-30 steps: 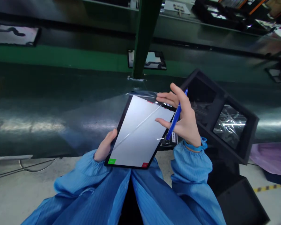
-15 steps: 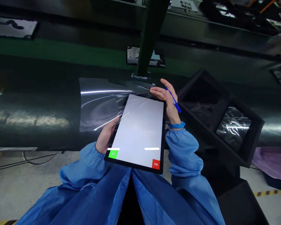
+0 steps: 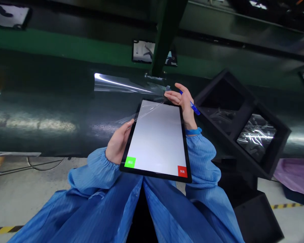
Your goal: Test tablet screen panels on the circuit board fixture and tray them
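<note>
A tablet point(image 3: 157, 138) with a lit white screen, a green square at its lower left and a red one at its lower right, is tilted in front of me. My left hand point(image 3: 118, 143) grips its left edge. At the top right corner, my right hand point(image 3: 181, 101) pinches a clear plastic film point(image 3: 121, 84) by a small tab point(image 3: 168, 88). The film is partly lifted off the screen and trails away to the upper left. A blue pen point(image 3: 194, 108) is tucked between the fingers of that same hand.
A black divided tray point(image 3: 233, 133) with crumpled clear film point(image 3: 255, 136) stands to the right. Below it is another black box point(image 3: 258, 219). A dark green post point(image 3: 164, 37) rises beyond the bench surface point(image 3: 40, 111). More panels point(image 3: 143, 52) lie behind.
The film's free left part has swung up and folded narrower towards the far side. The tablet has turned slightly and sits a little further right in view.
</note>
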The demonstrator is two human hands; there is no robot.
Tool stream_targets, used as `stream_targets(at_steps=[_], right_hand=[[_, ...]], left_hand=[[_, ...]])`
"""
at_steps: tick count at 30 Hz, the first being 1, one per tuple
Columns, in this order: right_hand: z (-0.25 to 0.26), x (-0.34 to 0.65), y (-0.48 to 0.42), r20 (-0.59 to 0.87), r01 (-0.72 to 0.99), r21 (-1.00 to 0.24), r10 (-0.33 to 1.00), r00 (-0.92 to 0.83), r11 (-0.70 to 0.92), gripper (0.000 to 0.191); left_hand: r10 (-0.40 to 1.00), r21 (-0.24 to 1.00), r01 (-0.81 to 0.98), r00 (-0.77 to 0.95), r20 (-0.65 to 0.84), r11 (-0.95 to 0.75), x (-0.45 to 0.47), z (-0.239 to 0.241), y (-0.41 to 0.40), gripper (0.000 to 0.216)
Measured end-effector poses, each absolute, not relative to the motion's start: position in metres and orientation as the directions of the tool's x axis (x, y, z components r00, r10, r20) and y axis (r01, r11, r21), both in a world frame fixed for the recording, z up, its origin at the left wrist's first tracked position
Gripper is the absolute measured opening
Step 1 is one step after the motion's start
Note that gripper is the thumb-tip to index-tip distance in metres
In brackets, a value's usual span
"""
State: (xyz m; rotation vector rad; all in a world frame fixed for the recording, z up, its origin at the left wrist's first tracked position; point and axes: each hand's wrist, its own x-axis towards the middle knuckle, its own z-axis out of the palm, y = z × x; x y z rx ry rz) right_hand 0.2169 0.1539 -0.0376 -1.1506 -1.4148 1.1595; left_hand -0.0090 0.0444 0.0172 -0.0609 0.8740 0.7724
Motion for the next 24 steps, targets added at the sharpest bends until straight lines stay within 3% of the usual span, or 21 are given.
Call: stream_targets(at_steps=[9,24], right_hand=[[-0.0424,0.2176,0.1572,0.072,0.128,-0.988,0.992,-0.099,0.084,0.069],[-0.0426,0.2184,0.157,0.081,0.012,-0.996,0.99,-0.113,0.083,0.05]], left_hand=[[0.553,0.267,-0.593,0.372,-0.746,0.76,-0.0096,0.0166,0.0469,0.049],[0.543,0.265,-0.586,0.37,-0.754,0.766,-0.0075,0.0216,0.0492,0.049]])
